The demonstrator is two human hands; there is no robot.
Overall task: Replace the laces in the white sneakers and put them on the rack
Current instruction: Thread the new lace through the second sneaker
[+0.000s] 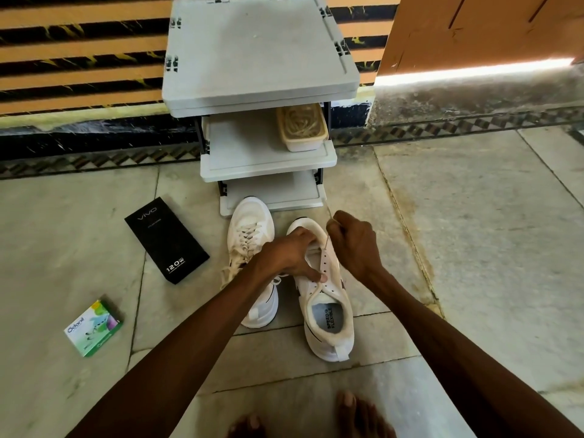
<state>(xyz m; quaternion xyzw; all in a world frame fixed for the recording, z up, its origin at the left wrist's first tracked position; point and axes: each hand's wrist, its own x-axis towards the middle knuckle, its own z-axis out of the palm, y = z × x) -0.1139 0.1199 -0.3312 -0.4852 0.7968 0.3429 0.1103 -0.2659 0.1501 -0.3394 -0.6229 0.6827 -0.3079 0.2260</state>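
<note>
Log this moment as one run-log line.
phase: relacing | left hand: holds right sneaker | right hand: pinches lace taut | left sneaker: laced, on floor | rack: no sneakers yet

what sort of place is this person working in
Probably a home entrance or hallway: a grey shoe rack stands against the striped wall, the floor is stone tile, and daylight shows under an orange door at the right.
</note>
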